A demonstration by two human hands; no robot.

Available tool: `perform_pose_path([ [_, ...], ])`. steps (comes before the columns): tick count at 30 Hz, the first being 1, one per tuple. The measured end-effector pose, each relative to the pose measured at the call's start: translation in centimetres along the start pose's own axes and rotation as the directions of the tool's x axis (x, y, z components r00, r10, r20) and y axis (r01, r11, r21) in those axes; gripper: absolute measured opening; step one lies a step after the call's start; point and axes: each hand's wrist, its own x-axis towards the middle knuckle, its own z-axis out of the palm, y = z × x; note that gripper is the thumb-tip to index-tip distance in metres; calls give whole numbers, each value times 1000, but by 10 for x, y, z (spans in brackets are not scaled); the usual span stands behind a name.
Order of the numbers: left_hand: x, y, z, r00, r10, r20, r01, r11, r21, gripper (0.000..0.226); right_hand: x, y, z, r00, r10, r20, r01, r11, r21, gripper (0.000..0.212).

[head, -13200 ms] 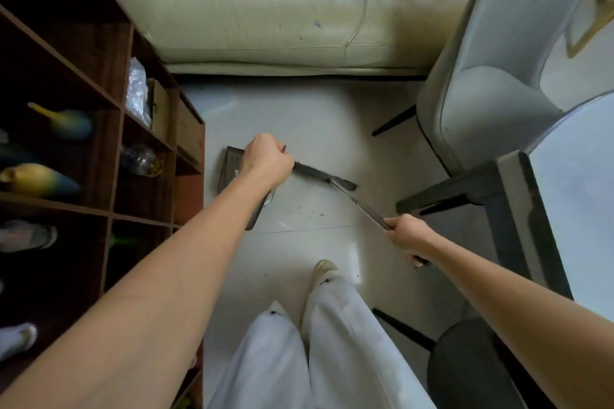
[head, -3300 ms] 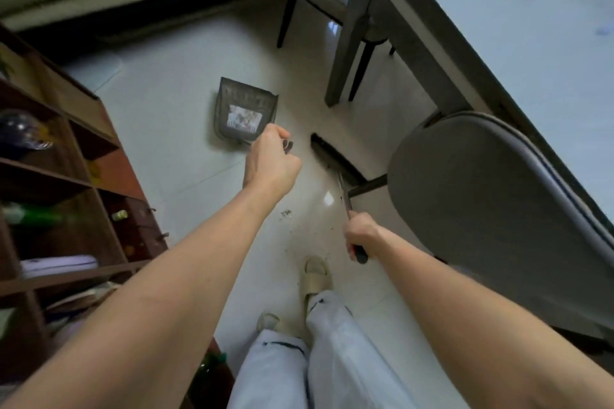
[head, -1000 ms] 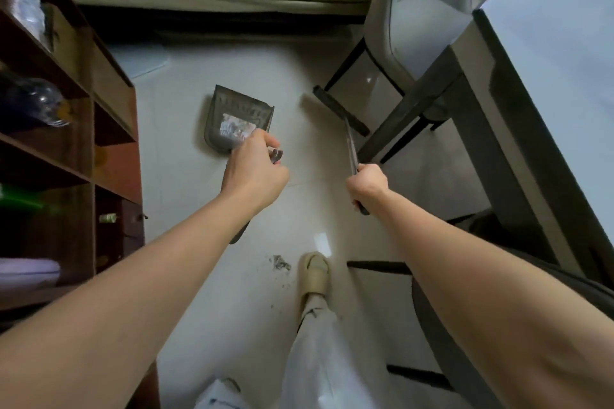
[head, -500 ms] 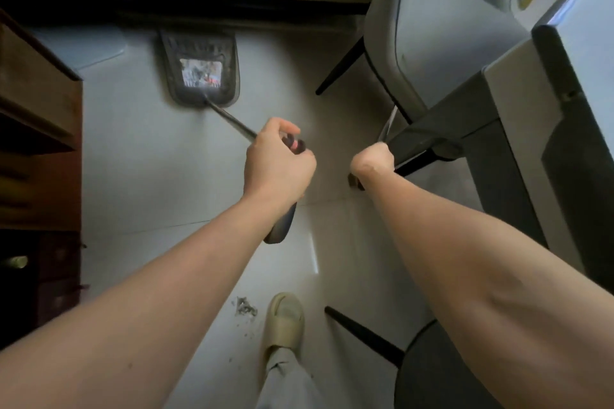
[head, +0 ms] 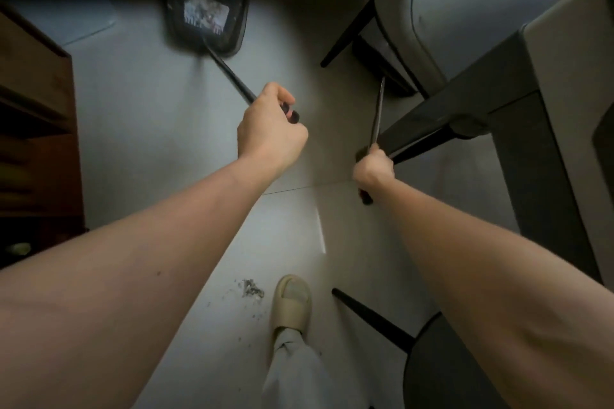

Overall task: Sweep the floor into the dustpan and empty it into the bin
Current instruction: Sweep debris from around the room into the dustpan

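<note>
Overhead, looking down at pale grey floor tiles point(head: 149, 116). Left hand point(head: 270, 129) is a closed fist around the long thin dark handle point(head: 229, 75) of the dark plastic dustpan point(head: 207, 21). The pan sits well ahead, near the shadowed base of the sofa, with light scraps and fluff already in its tray. Cannot tell whether the pan rests on the tiles or hangs just above them.

Right hand point(head: 373, 168) is curled tight round the slim dark broom handle point(head: 377, 113); the butt end pokes out below the fist. The shaft runs forward under the pale upholstered chair point(head: 465, 10), beside the dark table leg point(head: 432, 129). Dark broom head point(head: 382, 65) shows partly beneath the seat, bristles hard to make out.

A small grey clump of dust and crumbs point(head: 252, 289) lies near the beige slipper point(head: 292, 302), just to its left, well apart from the pan. Wooden shelf unit point(head: 36, 109) at far left. No bin in view.

Step in hand, as I judge it: sweeping, with the broom reaching under the chair. Task is partway, some debris collected, some loose. Next move likely calls for drawing the broom out clear of the chair legs, bringing the pan back beside the clump, lip flat to the tile, then brushing in.
</note>
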Motion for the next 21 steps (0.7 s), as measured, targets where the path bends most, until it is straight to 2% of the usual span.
perform_pose_path([
  [2,-6,3,-18,1000,5,-31,-5,1000,-10,34,-21,9,8,997,79,24,-79,997,-7,60],
  [4,-19,4,-42,998,17,-59,-18,1000,-14,31,-57,13,17,993,80,85,-77,996,-39,63],
  [7,-43,3,-74,997,31,-69,-35,998,-55,28,-106,14,26,994,27,106,-21,998,-56,67],
  [12,-102,-18,-138,996,38,-83,-55,976,-212,26,-184,26,36,983,0,184,33,984,-175,55],
  [16,-179,-40,-184,998,48,-29,-53,973,-225,25,-261,59,42,962,10,272,80,945,-317,57],
  [21,-266,-49,-226,999,-20,-33,9,951,-310,25,-385,117,58,928,-10,373,163,910,-381,62],
])
